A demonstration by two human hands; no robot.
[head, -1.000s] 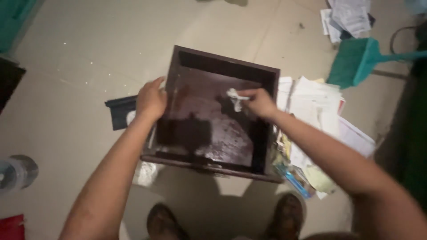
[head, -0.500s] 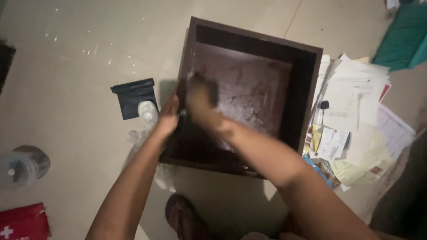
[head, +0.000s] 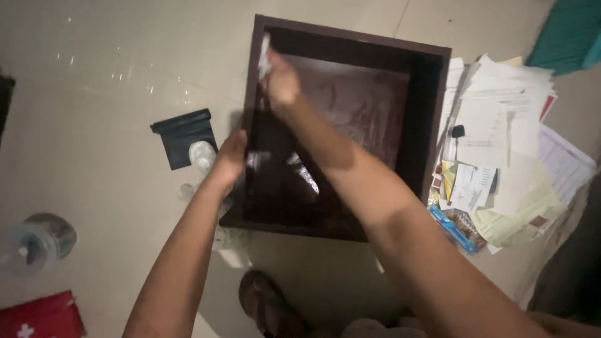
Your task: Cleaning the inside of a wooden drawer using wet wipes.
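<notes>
A person crouches over a dark brown wooden drawer (head: 432,81) lying flat on a pale tiled floor (head: 113,81), seen from above. The left hand (head: 230,155) grips the drawer's left wall, fingers curled over the edge and clamped on the wood. The right hand (head: 280,80) reaches across into the far left corner of the drawer, fingers closed tight around a small crumpled white cloth (head: 264,59) that presses against the inner side of the left wall. The drawer's floor shows pale streaks and smears. Just left of the drawer lie a black folded pouch (head: 181,134) and a clear plastic bottle (head: 201,156), close to the left hand. A loose heap of papers (head: 507,144) sits against the drawer's right side. Well apart, at the left edge, stands a clear plastic jar (head: 34,241), with a red pouch (head: 41,316) near the bottom corner. A sandalled foot (head: 266,307) shows below the drawer, and a teal dustpan (head: 566,34) lies at the top right.
</notes>
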